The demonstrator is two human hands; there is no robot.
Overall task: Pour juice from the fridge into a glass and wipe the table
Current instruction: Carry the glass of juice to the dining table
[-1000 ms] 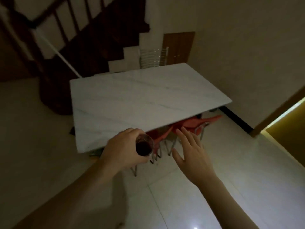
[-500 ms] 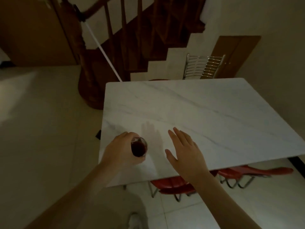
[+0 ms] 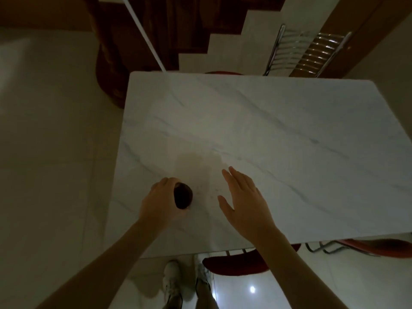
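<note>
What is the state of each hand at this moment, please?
Left hand: closed around the glass of dark juice, above the table.
Right hand: open, fingers spread, holding nothing.

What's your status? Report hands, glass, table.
Left hand gripping glass of dark juice over table. Right hand open, empty, beside it. Nothing in the way.

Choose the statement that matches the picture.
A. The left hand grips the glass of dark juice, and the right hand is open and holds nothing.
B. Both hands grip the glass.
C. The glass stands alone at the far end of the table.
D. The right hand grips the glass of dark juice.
A: the left hand wraps the glass of dark juice above the table, while the right hand is spread flat beside it, holding nothing.
</note>
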